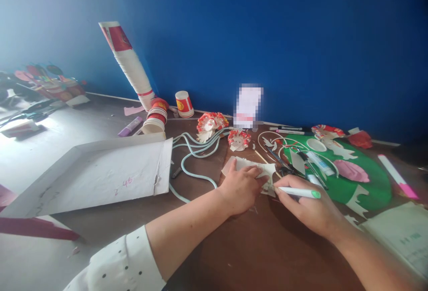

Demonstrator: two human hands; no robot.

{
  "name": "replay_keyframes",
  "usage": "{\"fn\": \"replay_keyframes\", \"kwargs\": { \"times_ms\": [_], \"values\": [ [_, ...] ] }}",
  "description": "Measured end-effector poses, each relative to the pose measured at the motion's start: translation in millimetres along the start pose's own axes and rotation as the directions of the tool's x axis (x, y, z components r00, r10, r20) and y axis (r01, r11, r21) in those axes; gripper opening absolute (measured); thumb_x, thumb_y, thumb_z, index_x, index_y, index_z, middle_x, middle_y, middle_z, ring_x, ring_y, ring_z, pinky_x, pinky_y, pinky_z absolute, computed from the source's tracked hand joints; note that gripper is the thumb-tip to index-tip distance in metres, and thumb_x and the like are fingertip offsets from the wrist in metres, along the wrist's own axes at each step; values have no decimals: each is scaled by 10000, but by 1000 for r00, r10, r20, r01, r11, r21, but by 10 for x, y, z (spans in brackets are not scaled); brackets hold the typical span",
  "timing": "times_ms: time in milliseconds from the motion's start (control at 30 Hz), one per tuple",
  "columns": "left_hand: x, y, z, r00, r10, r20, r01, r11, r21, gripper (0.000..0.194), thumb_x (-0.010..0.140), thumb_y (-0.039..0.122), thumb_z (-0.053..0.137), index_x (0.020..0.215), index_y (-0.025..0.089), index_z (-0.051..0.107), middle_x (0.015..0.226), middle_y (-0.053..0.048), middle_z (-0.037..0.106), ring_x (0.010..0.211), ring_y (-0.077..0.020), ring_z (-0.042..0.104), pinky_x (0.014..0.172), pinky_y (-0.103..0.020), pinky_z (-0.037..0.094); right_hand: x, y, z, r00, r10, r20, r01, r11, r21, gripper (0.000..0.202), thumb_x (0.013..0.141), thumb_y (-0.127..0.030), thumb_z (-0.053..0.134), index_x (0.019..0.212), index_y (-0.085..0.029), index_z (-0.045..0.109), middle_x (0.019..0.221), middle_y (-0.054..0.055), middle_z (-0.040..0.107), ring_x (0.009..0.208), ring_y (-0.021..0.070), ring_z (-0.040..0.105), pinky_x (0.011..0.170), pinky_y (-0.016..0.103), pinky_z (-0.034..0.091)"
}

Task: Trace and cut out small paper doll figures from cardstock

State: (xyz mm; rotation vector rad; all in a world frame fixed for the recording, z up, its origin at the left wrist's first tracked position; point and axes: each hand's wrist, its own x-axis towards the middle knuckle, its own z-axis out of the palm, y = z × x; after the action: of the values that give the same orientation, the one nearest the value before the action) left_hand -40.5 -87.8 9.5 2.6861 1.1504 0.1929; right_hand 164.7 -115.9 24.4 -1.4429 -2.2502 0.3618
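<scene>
"Head view: how did the hands stand around that white paper piece?"

"The left hand (244, 188) lay over the white paper piece (268, 168), fingers loosely spread, pressing it to the table and gripping nothing. The right hand (304, 206) was closed in a writing grip on a green-ended marker (299, 192), at the paper's right edge."

"So which step was that?"

"Marking, I judged — drawing or tracing on the paper. Fingers hid the nib, so I couldn't tell whether it touched, or what was drawn."

"And what did the next move call for?"

"A steady left hand, I'd have said, with the marker led lightly along the edge — and the paper turned only once the nib was lifted."

"What lay further out?"

"Just beyond the paper, a thin pale stick (261, 156) and a small red-and-white cup flower (239, 140). To its right, a green disc (374, 184) bore a pink oval (354, 171). To its left ran a pale blue cord (185, 166), then a big white tray (100, 166). Well beyond, to the paper's left, stood an upturned cup (184, 104) and a leaning cup stack (133, 72)."
</scene>
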Motion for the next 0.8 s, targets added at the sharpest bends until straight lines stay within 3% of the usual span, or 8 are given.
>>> {"fn": "replay_keyframes", "kwargs": {
  "times_ms": [800],
  "values": [
    [-2,-8,32,1000,9,-16,-8,1000,29,401,1000,312,358,1358,276,536,1451,-60,509,1340,-259,440,1156,-597,210,24,25,15,999,20,35,-24,994,103,139,912,-288,525,821,-247,621,768,-24,693,692,142,630,660,246,469]
  ]
}}
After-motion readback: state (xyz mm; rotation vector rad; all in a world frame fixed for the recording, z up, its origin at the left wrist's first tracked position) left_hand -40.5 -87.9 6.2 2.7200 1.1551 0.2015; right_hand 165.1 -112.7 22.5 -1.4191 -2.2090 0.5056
